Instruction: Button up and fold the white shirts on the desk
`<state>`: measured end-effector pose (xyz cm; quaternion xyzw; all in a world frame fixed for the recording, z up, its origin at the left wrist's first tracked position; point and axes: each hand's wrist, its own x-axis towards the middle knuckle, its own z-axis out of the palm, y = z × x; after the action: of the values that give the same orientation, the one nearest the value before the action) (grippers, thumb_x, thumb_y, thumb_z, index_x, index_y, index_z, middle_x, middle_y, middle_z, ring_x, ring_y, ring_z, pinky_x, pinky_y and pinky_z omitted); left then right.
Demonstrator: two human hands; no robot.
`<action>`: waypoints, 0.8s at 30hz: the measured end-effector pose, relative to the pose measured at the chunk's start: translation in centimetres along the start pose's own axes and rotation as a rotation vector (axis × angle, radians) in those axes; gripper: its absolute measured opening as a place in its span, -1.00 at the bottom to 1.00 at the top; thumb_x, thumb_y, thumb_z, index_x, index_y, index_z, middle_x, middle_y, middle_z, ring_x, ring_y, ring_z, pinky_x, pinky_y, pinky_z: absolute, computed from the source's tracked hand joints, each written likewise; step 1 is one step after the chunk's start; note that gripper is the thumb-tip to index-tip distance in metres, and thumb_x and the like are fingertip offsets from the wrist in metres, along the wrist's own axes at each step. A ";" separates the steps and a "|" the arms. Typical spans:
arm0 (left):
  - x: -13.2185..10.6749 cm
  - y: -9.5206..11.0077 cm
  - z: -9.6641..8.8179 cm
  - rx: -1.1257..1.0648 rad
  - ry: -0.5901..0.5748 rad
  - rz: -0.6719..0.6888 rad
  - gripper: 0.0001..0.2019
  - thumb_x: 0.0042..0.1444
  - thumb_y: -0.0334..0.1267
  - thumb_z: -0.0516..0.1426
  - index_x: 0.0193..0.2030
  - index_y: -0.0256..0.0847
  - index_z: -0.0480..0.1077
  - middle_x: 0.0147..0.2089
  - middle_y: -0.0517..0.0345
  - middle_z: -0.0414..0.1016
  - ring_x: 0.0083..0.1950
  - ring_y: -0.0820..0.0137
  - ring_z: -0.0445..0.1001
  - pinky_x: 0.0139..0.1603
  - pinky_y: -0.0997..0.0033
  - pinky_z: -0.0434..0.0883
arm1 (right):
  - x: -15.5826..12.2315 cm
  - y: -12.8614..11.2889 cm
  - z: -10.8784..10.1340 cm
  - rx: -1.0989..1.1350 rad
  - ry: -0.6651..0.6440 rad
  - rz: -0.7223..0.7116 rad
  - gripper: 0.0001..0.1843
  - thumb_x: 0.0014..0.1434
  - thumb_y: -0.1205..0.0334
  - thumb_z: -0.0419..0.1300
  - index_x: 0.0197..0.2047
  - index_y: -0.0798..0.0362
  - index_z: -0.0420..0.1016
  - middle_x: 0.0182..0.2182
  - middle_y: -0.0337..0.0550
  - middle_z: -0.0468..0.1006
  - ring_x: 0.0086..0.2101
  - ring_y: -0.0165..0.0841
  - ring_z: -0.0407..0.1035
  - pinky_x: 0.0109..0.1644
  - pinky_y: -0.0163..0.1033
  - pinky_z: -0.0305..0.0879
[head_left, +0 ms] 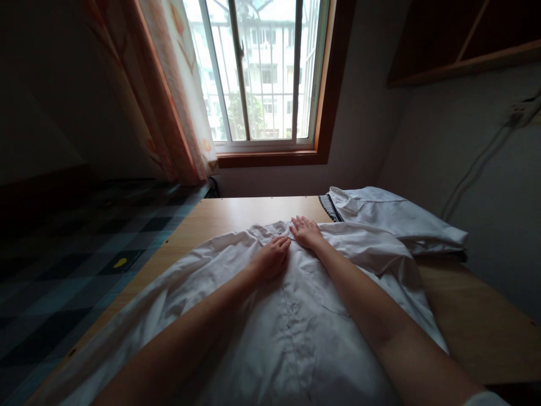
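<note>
One left hand (274,256) loosely curled, grip impossible to tell; right hand (306,232) flat beside it, grasping nothing, both near the far edge of a white button-front shirt (266,332) spread on a pale wood-grain tabletop (253,208). Apparently a smoothing step, next calling for light pressure along the puckered placket (295,318). Thin, rumpled, cotton-like throughout; folded white garment (386,211) beyond, right.

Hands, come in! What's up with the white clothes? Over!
Left hand, right hand on garment. Garment spread over table, creased. White bundle at far right; nothing seen blocking hands.
</note>
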<state>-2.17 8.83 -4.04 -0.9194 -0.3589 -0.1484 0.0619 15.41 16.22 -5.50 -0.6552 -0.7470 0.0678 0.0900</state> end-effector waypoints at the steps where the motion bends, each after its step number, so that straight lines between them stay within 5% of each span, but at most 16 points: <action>1: -0.5 -0.3 -0.1 0.013 0.018 -0.065 -0.55 0.29 -0.38 -0.07 0.27 -0.40 0.31 0.33 -0.21 0.36 0.40 0.20 0.26 0.41 0.15 0.23 | 0.0 0.0 0.1 0.001 0.021 -0.002 -0.37 0.46 0.00 -0.24 0.48 0.04 0.01 0.46 -0.06 -0.02 0.41 -0.25 -0.13 0.44 -0.01 -0.26; 5: -1.7 -1.8 -0.2 0.039 -0.094 -0.405 -0.47 0.36 -0.21 -0.12 0.39 -0.41 0.19 0.45 -0.18 0.16 0.50 0.19 0.06 0.49 0.11 0.03 | -0.4 0.2 0.1 0.028 0.237 -0.034 -0.44 0.40 0.10 -0.06 0.39 0.09 0.22 0.37 0.03 0.22 0.32 -0.23 0.07 0.38 -0.11 -0.12; 8: -1.3 -2.7 0.1 0.021 -0.233 -0.473 -0.44 0.39 -0.09 -0.16 0.43 -0.29 0.13 0.50 -0.04 0.06 0.53 0.24 -0.03 0.51 0.10 -0.07 | -1.1 0.0 -0.8 0.039 0.392 -0.125 -0.57 0.34 0.23 0.01 0.21 0.06 0.44 0.23 0.02 0.40 0.22 -0.23 0.18 0.34 -0.13 -0.06; 13: -0.2 -3.4 0.2 0.018 -0.261 -0.477 -0.41 0.39 -0.07 -0.21 0.47 -0.24 0.07 0.53 0.02 -0.03 0.54 0.27 -0.09 0.52 0.07 -0.15 | -3.2 -1.4 -2.6 -0.017 0.286 -0.156 -0.64 0.32 0.29 0.01 0.04 0.02 0.56 0.03 0.01 0.56 0.07 -0.17 0.31 0.21 -0.07 0.08; 16: 0.3 -3.9 0.3 0.017 -0.253 -0.471 -0.44 0.39 -0.06 -0.23 0.46 -0.13 0.08 0.53 0.07 -0.01 0.54 0.25 -0.08 0.51 -0.10 -0.22 | -5.1 -2.4 -2.2 -0.013 0.120 -0.080 -0.54 0.37 0.10 -0.02 0.25 -0.03 0.42 0.20 0.04 0.44 0.19 -0.09 0.23 0.26 0.04 0.04; 19: 0.8 -4.4 0.4 0.010 -0.270 -0.467 -0.45 0.39 -0.06 -0.23 0.46 -0.06 0.06 0.53 0.11 -0.04 0.54 0.23 -0.10 0.48 -0.23 -0.24 | -6.6 -2.8 -1.0 0.023 -0.020 0.029 -0.31 0.37 -0.20 -0.12 0.46 -0.13 0.08 0.44 -0.01 0.04 0.38 0.01 -0.12 0.35 0.28 -0.21; 24: 1.0 -4.4 -0.1 0.006 -0.262 -0.435 -0.46 0.38 -0.05 -0.16 0.45 -0.09 0.08 0.53 0.08 -0.02 0.53 0.22 -0.04 0.47 -0.17 -0.11 | -6.7 -2.8 -0.2 0.052 -0.068 0.049 -0.28 0.38 -0.25 -0.22 0.49 -0.16 -0.03 0.49 -0.07 -0.16 0.43 -0.04 -0.34 0.39 0.30 -0.46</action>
<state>-4.49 12.71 -3.58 -0.8319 -0.5536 -0.0366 -0.0157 13.56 9.24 -5.03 -0.6681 -0.7313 0.1116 0.0798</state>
